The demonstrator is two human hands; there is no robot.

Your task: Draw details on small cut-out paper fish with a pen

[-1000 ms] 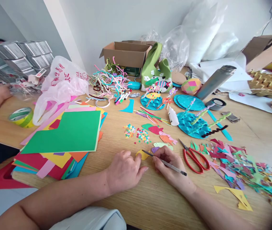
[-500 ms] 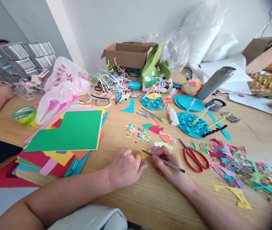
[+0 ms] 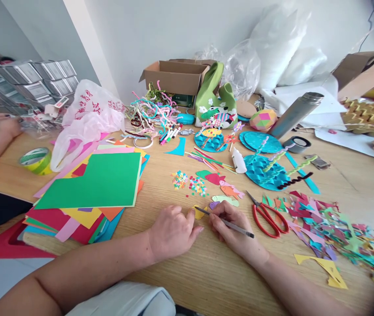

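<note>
My right hand point(image 3: 233, 224) is closed around a thin grey pen point(image 3: 237, 229), its tip on a small yellow paper fish point(image 3: 200, 213) lying on the table. My left hand point(image 3: 175, 230) rests beside it, fingers curled, with the index fingertip pressing the yellow fish's left edge; the thumb stands apart. Just behind lie cut paper fish: a purple one point(image 3: 213, 205) partly hidden by my right hand, a light green one point(image 3: 225, 200), an orange one point(image 3: 229, 190) and a red one point(image 3: 215, 178). Red-handled scissors point(image 3: 268, 218) lie partly open to the right of my right hand.
Coloured paper sheets point(image 3: 108, 180) are stacked at left, near yellow tape point(image 3: 35, 161). Confetti point(image 3: 197, 186), a white glue bottle point(image 3: 238, 160) and blue discs point(image 3: 264, 173) lie ahead. Paper scraps point(image 3: 334, 224) spread at right. Another person's hand point(image 3: 7, 126) is at far left.
</note>
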